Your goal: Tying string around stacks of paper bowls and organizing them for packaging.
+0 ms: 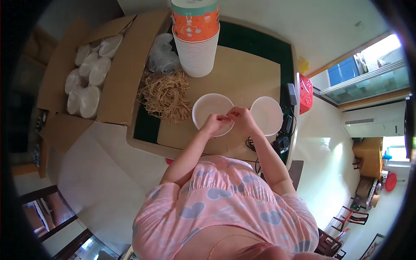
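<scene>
- Open cardboard box (113,82): sits off the counter's left edge, flaps spread, packed with stacked white lids (89,71) in clear wrap.
- Pile of tan rubber bands (165,96): lies at the counter's left side, just below a crumpled clear plastic bag (161,54).
- Stack of white paper bowls (197,52): stands at the far edge of the counter (251,69), topped by an orange printed one.
- White bowl (210,110): rests near the counter's near edge, centre; both hands meet over its right rim.
- Left hand (215,123): fingers pinched together at the bowl rim; the grip is nearly closed on something small, which I cannot identify.
- Right hand (240,117): fingertips touch the left hand's, the grip likewise pinched; what it holds is too small to tell.
- White lid (266,115): lies flat just right of the bowl, near the counter's right edge.
- Red box (305,92): off the counter's right edge.
</scene>
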### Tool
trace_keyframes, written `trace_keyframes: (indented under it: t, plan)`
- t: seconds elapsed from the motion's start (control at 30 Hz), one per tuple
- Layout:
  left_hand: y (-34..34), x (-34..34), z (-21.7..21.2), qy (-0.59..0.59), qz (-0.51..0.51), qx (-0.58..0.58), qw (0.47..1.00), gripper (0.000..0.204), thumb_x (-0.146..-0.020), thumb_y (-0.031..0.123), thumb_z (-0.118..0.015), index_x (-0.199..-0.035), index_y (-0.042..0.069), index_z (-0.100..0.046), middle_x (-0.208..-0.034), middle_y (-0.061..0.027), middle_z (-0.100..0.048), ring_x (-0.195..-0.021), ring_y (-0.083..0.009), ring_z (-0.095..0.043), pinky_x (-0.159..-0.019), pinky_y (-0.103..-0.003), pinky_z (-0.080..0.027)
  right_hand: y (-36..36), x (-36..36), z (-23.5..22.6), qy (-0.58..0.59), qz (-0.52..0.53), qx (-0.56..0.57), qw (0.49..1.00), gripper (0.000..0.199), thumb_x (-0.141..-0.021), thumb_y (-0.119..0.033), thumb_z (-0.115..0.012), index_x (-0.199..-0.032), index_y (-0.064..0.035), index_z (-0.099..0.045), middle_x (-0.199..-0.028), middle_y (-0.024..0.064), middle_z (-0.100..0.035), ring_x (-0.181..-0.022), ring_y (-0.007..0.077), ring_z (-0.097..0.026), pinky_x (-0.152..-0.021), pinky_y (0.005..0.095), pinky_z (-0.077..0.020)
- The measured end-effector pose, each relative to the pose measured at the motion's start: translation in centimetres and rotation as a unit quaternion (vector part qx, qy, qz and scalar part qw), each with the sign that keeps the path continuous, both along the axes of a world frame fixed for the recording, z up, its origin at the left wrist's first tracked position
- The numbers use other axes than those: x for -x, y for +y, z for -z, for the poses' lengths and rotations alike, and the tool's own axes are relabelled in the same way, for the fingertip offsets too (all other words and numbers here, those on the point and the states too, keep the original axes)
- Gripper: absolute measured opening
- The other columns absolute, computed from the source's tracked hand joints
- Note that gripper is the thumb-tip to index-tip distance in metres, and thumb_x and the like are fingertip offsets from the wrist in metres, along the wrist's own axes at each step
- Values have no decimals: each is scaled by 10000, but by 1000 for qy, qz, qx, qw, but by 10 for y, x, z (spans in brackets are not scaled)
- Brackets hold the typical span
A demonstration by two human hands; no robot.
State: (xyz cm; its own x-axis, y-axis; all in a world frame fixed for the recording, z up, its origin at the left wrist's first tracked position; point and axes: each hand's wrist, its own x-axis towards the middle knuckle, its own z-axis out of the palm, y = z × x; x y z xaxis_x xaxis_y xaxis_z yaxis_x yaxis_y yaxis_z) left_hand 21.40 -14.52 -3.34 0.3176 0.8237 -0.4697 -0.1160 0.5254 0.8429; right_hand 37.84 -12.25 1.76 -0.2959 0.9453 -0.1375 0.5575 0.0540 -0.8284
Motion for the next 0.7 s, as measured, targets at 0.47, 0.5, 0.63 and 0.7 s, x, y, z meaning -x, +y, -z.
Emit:
trace_keyframes:
  t: [0.47,0.5,0.63,0.7]
  plan:
    - [3,-5,19,70,-41,-89,993,167,-804,178,-720,-873,29,-686,-692,46,-576,-558,-39,-430,-500,-207,-342,2,-2,-9,60,35,59,996,214,-832,-201,-626,-890,4,-654,-747,144,-648,-718,190,-626,-676,317,-493]
    - [3,-5,23,71,-43,-90,992,167,-804,178,-720,-873,29,-686,-692,46,-576,-558,-39,-430,-500,-207,-342,3,-3,-10,19,2,52,998,215,-831,-200,-627,-914,-3,-652,-761,142,-653,-723,198,-629,-681,321,-493]
    - [0,-7,10,139,-50,-155,977,182,-785,177,-735,-846,18,-671,-687,11,-578,-607,-80,-478,-555,-240,-403,1,-3,-4,-8,-8,15,1000,167,-817,-147,-639,-919,-15,-645,-689,96,-637,-650,140,-594,-628,307,-489]
    - [-5,-3,-6,194,-48,-158,967,180,-773,170,-740,-835,17,-668,-701,-13,-581,-631,-102,-506,-581,-255,-428,-1,0,-13,-26,-2,18,999,182,-823,-176,-634,-911,-17,-640,-733,125,-644,-689,209,-616,-647,334,-489]
